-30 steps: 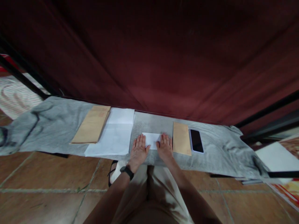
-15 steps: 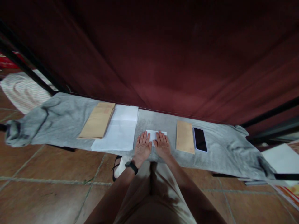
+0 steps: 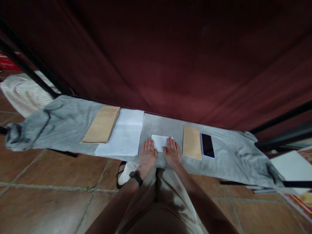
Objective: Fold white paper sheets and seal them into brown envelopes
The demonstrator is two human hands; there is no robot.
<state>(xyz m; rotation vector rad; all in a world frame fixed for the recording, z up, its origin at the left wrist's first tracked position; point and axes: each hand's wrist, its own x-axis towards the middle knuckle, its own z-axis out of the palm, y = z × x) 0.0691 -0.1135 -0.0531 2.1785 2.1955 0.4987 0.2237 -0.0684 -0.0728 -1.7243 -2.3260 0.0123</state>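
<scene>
A small folded white paper lies on a grey cloth that covers a low narrow bench. My left hand lies flat with fingers apart, its fingertips on the paper's left edge. My right hand lies flat on the paper's right edge. A black watch is on my left wrist. A brown envelope lies just right of my right hand, and a dark phone lies beside it.
A stack of white sheets and a pile of brown envelopes lie to the left. A dark red curtain hangs behind the bench. Brown tiled floor lies below; white board at far right.
My hands have slid apart from the middle of the folded paper toward its left and right edges, so more of the paper shows between them. The view shifted slightly.
</scene>
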